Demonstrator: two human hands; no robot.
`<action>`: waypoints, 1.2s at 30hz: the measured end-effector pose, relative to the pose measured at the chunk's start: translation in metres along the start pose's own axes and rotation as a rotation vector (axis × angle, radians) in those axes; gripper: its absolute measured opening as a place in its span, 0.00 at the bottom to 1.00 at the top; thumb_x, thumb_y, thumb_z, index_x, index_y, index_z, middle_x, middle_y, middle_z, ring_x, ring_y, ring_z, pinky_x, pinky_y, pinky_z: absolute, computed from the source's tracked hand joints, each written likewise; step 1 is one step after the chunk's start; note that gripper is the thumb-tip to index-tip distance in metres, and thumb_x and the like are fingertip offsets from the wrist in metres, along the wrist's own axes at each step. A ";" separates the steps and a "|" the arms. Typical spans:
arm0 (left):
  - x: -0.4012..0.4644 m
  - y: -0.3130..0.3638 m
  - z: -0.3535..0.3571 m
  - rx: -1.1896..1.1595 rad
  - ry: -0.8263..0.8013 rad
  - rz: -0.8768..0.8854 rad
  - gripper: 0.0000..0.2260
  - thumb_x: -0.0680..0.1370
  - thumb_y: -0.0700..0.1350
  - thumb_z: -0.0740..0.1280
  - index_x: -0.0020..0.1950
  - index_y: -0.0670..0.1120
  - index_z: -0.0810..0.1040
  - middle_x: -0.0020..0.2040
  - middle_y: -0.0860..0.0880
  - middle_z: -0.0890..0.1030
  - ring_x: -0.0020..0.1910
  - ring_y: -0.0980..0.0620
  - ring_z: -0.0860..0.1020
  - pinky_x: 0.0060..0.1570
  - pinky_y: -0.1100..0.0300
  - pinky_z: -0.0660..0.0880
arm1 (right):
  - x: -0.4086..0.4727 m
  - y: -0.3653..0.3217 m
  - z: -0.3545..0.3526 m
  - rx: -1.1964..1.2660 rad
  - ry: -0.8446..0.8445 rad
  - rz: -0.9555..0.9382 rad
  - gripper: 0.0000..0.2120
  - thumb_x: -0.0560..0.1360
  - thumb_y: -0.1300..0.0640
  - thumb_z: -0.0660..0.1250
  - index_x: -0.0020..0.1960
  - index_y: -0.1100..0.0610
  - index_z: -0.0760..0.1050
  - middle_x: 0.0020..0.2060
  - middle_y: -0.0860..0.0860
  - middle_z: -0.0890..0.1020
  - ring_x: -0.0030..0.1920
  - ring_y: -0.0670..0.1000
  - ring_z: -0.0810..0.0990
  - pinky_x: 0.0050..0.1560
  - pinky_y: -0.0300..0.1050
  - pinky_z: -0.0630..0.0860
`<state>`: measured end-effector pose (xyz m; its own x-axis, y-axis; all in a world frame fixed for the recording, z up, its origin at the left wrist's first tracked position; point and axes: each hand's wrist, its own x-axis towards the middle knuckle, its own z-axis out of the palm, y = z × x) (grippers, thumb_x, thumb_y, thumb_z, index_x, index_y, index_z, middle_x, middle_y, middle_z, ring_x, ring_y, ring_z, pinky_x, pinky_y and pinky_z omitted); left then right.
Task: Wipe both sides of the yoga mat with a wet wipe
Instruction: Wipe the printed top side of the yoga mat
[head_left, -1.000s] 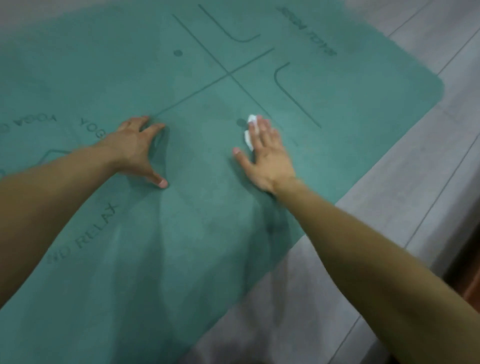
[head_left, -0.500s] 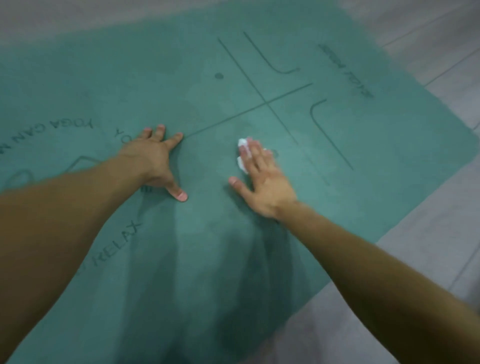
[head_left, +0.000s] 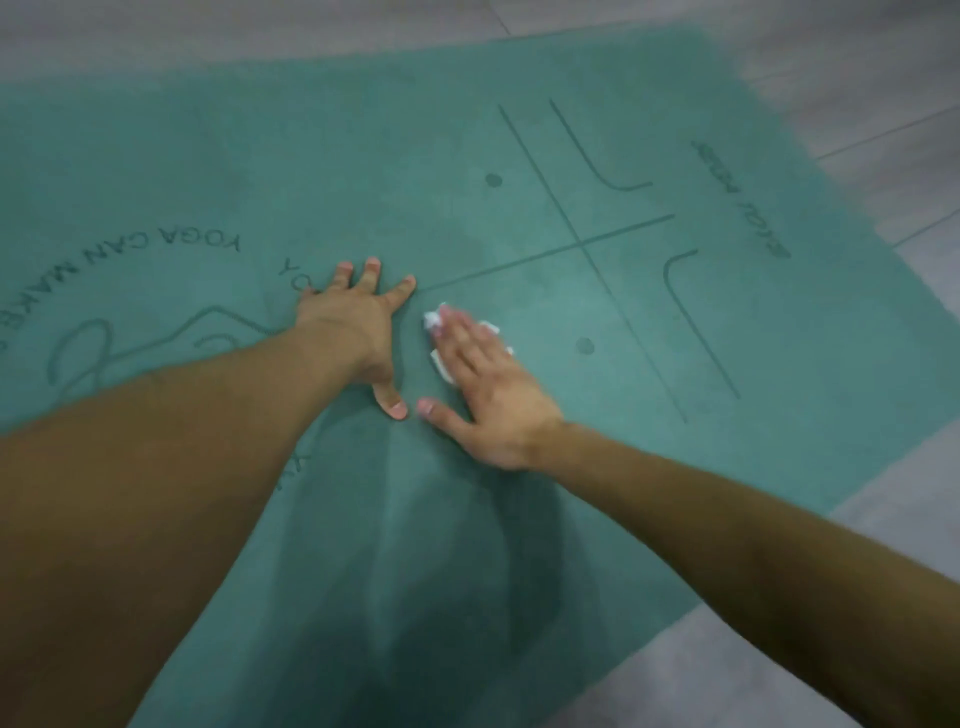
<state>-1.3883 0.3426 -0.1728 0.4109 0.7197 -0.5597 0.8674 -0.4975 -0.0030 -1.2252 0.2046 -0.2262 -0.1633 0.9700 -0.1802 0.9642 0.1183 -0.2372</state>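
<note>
My right hand (head_left: 485, 392) lies flat, palm down, fingers stretched out and thumb splayed to the side, pressing a crumpled white wet wipe (head_left: 441, 343) onto the yoga mat (head_left: 363, 156); the wipe peeks out past my fingertips and along both edges of my fingers, pinned under the hand rather than pinched. My left hand (head_left: 358, 325) is just beside it, also spread wide and flat on the mat with nothing in it, its thumb tip nearly meeting my right thumb tip. Both forearms reach in from the near edge of the view and throw dark shadows across the mat between them. The mat is teal, lying flat on a grey plank floor (head_left: 883, 78), its right edge running diagonally. Just past my right hand sits a printed dot (head_left: 585, 345), and beyond it alignment lines (head_left: 576, 241) cross. By my left hand, curved lettering reads "YOGA CAN MAKE" (head_left: 156, 247), above a line drawing (head_left: 93, 353) that I think is a figure, though it is too blurred to be sure.
</note>
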 end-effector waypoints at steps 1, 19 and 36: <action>0.000 0.000 -0.001 -0.003 0.000 -0.009 0.80 0.44 0.73 0.82 0.83 0.63 0.34 0.85 0.50 0.36 0.85 0.41 0.42 0.78 0.34 0.59 | 0.000 -0.012 -0.001 -0.033 -0.044 -0.128 0.42 0.83 0.29 0.49 0.86 0.54 0.42 0.86 0.50 0.42 0.84 0.47 0.38 0.84 0.53 0.43; 0.004 -0.007 0.008 -0.035 0.050 0.044 0.78 0.44 0.76 0.80 0.83 0.65 0.36 0.85 0.51 0.36 0.85 0.44 0.40 0.81 0.37 0.52 | 0.009 0.121 -0.042 -0.028 0.073 0.417 0.41 0.81 0.29 0.38 0.86 0.52 0.41 0.86 0.49 0.44 0.84 0.46 0.40 0.84 0.52 0.42; 0.005 -0.009 0.006 -0.042 0.049 0.053 0.79 0.43 0.76 0.80 0.83 0.65 0.35 0.85 0.51 0.36 0.85 0.44 0.40 0.81 0.37 0.51 | 0.053 0.097 -0.035 0.057 0.100 0.542 0.48 0.77 0.24 0.39 0.86 0.56 0.41 0.85 0.51 0.41 0.84 0.50 0.38 0.84 0.49 0.38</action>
<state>-1.3961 0.3478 -0.1807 0.4689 0.7165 -0.5165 0.8547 -0.5155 0.0609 -1.1334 0.2751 -0.2248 0.3766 0.9045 -0.2001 0.8915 -0.4126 -0.1870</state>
